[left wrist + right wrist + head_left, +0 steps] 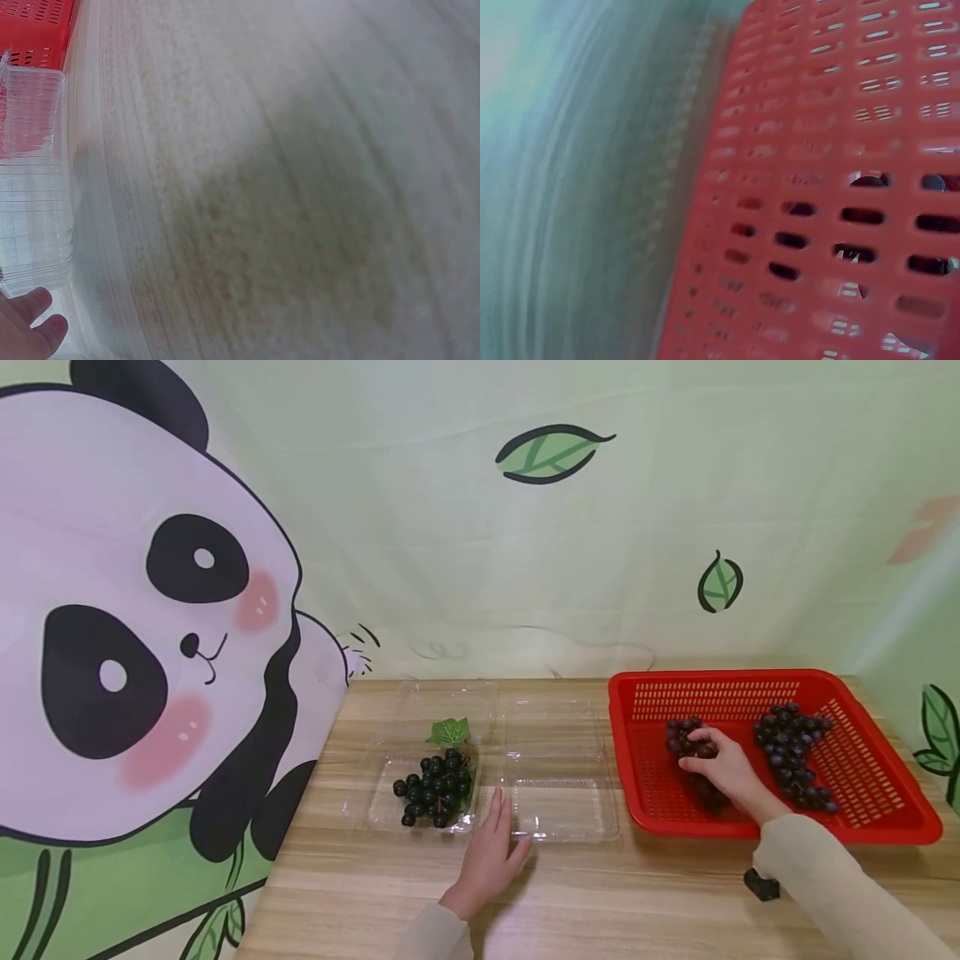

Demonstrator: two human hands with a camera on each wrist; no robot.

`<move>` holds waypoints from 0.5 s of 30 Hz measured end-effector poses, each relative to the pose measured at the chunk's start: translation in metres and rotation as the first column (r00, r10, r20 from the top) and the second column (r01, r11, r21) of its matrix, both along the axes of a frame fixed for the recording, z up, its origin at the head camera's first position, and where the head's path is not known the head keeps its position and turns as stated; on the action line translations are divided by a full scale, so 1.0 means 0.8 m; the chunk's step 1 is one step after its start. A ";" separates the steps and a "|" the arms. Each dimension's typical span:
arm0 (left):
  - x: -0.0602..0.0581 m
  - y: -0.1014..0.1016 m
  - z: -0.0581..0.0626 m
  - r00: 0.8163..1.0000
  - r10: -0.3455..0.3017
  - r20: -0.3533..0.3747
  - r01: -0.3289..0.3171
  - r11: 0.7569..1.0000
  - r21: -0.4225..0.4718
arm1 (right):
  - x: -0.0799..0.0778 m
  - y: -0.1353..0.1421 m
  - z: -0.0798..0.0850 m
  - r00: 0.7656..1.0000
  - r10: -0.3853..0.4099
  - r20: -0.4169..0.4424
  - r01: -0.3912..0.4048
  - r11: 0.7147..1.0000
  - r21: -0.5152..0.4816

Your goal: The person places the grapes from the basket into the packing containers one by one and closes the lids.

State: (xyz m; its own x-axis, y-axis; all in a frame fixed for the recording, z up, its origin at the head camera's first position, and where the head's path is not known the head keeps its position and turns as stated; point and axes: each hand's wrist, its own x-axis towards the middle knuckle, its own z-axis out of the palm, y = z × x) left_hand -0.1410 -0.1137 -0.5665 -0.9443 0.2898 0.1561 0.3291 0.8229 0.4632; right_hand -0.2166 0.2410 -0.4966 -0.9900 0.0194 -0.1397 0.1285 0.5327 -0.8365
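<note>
My right hand (731,772) is inside the red plastic basket (626,777), thumb and fingers pinching the top of a reddish-purple bunch of grapes (684,739). That bunch's lower part hangs beneath the hand, partly in shadow. To its right lies a dark blue-purple bunch of grapes (793,756). With fingers straight, my left hand (487,856) touches the front edge of the clear plastic containers (558,810). A black bunch of grapes (431,789) with a green leaf (448,732) sits in the left container. Only the basket's slotted side shows in the right wrist view, with dark shapes behind it.
The containers' transparent lids (551,727) stand open toward the back. All this is on a wood-grain table (360,893), with a panda-printed cloth (450,568) behind it. A small black object (762,885) is by the right sleeve.
</note>
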 end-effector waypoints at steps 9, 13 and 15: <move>0.000 0.001 0.001 1.000 0.003 0.016 -0.003 1.000 0.006 | -0.003 -0.015 0.030 0.996 -0.029 -0.083 0.026 0.999 -0.034; 0.000 0.001 0.002 1.000 0.004 0.025 -0.004 1.000 0.013 | -0.006 -0.023 0.046 0.993 -0.032 -0.111 0.027 0.998 -0.049; 0.000 0.000 0.002 1.000 0.003 0.030 -0.003 1.000 0.013 | -0.007 -0.027 0.052 0.992 -0.037 -0.125 0.030 0.998 -0.060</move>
State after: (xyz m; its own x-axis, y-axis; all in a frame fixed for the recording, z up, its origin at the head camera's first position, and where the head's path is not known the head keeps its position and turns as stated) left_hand -0.1408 -0.1133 -0.5645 -0.9496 0.2849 0.1311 0.3121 0.8178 0.4835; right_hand -0.2224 0.2190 -0.4549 -0.9987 0.0486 -0.0162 0.0376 0.4803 -0.8763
